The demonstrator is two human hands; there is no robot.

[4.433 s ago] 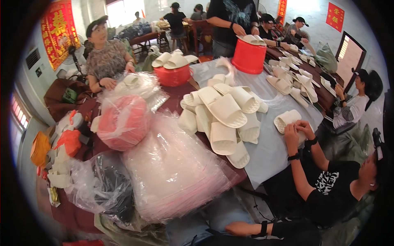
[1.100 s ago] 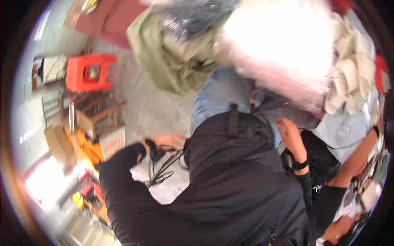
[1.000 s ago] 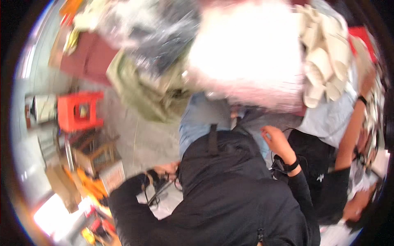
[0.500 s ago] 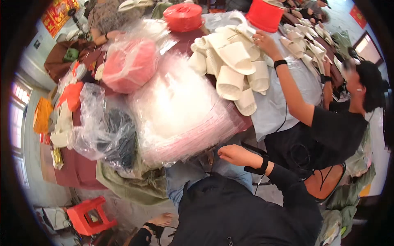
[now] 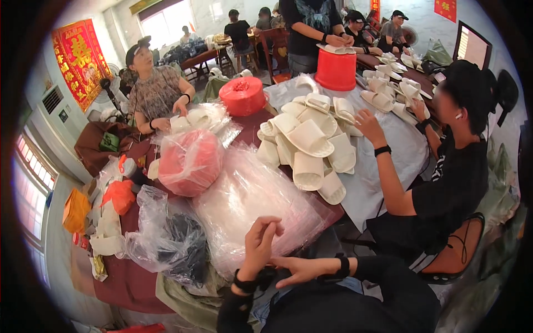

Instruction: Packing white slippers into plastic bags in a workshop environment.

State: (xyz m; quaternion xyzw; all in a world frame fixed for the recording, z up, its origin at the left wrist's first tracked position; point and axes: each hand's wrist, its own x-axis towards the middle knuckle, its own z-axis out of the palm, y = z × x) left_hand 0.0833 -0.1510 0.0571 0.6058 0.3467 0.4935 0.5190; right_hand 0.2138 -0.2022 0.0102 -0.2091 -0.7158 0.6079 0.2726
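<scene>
My left hand (image 5: 260, 243) is raised over the near edge of a stack of clear plastic bags (image 5: 261, 194), its fingers loosely bent and nothing visible in them. Just below and to the right, my right hand (image 5: 302, 269) reaches across toward the left wrist, fingers stretched out and holding nothing. Both wrists wear black bands. Beyond the bags lies a heap of cream slippers (image 5: 308, 139). A pinkish-red bundle in clear plastic (image 5: 191, 164) rests at the stack's far left, with a crumpled clear bag over dark material (image 5: 172, 238) nearer me.
A co-worker in black (image 5: 455, 155) sits at the right, one hand beside the slipper heap. Another person (image 5: 158, 89) works across the table (image 5: 139, 283). A red roll (image 5: 242, 95) and a red tub (image 5: 336, 71) stand farther back. Orange bags (image 5: 76, 211) lie at the left.
My head view has tilted up, showing more of the room. My left hand has risen from low beside my body to the bags' edge; my right hand has moved toward it.
</scene>
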